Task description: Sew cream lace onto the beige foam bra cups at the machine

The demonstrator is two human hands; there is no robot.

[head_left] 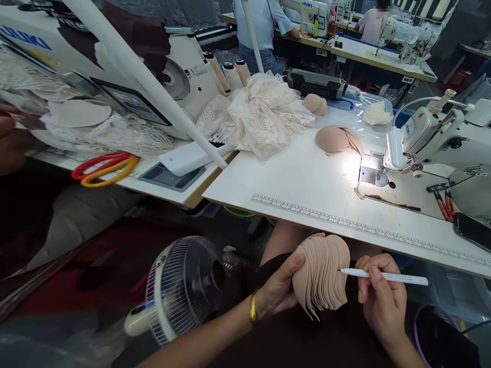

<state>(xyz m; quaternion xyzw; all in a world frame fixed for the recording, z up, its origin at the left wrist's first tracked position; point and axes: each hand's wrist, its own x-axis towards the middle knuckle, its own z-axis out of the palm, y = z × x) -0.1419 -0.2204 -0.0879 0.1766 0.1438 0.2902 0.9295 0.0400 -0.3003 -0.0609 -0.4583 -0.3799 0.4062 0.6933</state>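
Okay, left hand (pixel 282 281) grips a fanned stack of beige cups (pixel 322 276), thumb on the outermost face, fingers wrapped behind; stack sits over the lap, just off the near edge of the table (pixel 291 174). Right hand (pixel 385 294) pinches a white pen (pixel 402 278) between thumb and fingers, dark tip pointing left at the cup edges; can't tell whether it's touching or just above. On the table: printed ruler (pixel 345 220) along the near edge, second cup pile (pixel 335 139) left of the lit sewing machine (pixel 425 138), orange-handled snips (pixel 445 204) and phone (pixel 473 231) at right, lace heap (pixel 264 112) at the far left corner. Fan (pixel 184 286) stands left of the lap. Next table over: red and yellow scissors (pixel 105 168), with a co-worker's hand (pixel 7 135) at frame edge, blurred.
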